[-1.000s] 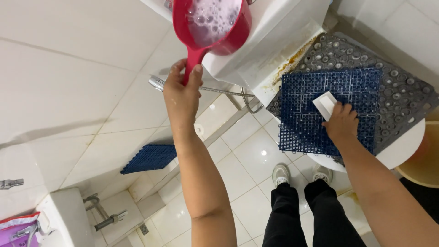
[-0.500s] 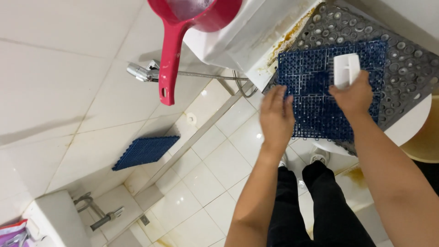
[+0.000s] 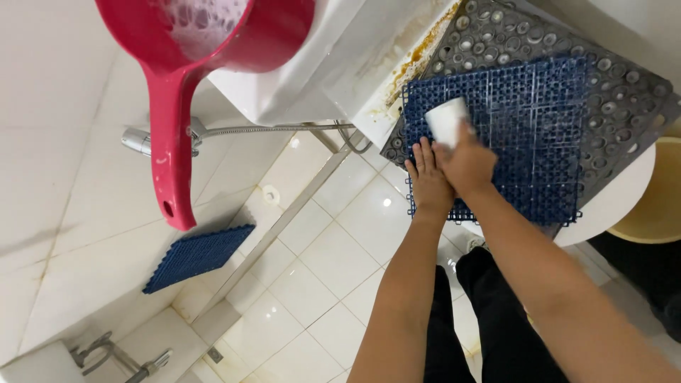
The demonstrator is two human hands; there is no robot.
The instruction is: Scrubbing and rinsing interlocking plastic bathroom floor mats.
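Observation:
A blue plastic grid mat (image 3: pixel 525 135) lies on top of a grey perforated mat (image 3: pixel 624 78), both resting over a white round stool (image 3: pixel 610 206). My right hand (image 3: pixel 464 163) is closed on a white scrubbing block (image 3: pixel 447 120) pressed on the blue mat's left part. My left hand (image 3: pixel 428 181) lies flat with fingers together on the mat's left edge, touching the right hand. A red dipper (image 3: pixel 213 42) with soapy water rests on the white ledge, its long handle hanging down.
A second blue grid mat (image 3: pixel 198 255) lies on the white tiled floor by the wall. A chrome hand sprayer (image 3: pixel 142 140) with hose hangs nearby. A tan basin (image 3: pixel 652 198) stands at right. Rusty stains mark the white ledge (image 3: pixel 418 60). My dark trousers show below.
My left hand let go of the red dipper's handle and came down onto the blue mat beside the right hand. The right hand slid the white block leftward across the mat.

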